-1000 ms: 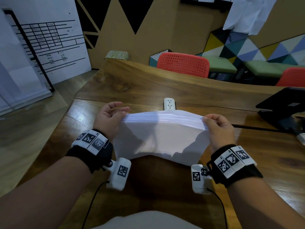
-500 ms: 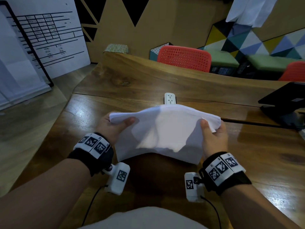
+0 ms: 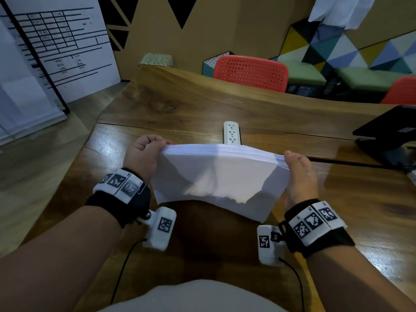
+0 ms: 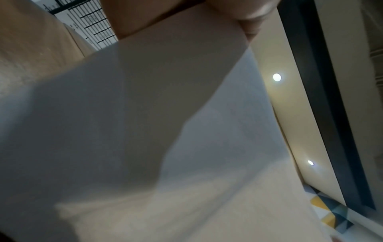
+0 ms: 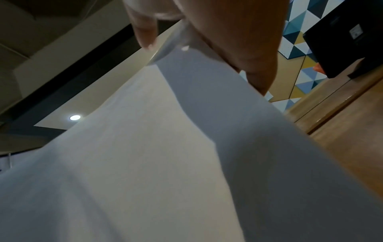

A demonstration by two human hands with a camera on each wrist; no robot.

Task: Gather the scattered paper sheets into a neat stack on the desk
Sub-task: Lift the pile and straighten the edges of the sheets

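- Compared with half a second ago, paper stack [image 3: 221, 176] stands tipped up again, top edges showing as layered lines, sheet face toward the person.
- Lower edge hangs over the near surface [image 3: 371, 210]; its right corner dips lowest.
- Left hand [image 3: 141, 154] grips the top-left corner, fingers curled over it.
- Right hand [image 3: 299, 176] holds the top-right end, thumb along the edge.
- Power strip [image 3: 231, 132] lies just behind the stack.
- Black stand [image 3: 387, 134] sits far right.

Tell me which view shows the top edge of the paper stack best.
The head view: the paper stack shows its layered top edge running between the left hand and right hand. Both wrist views show only a blurred sheet face from close up.
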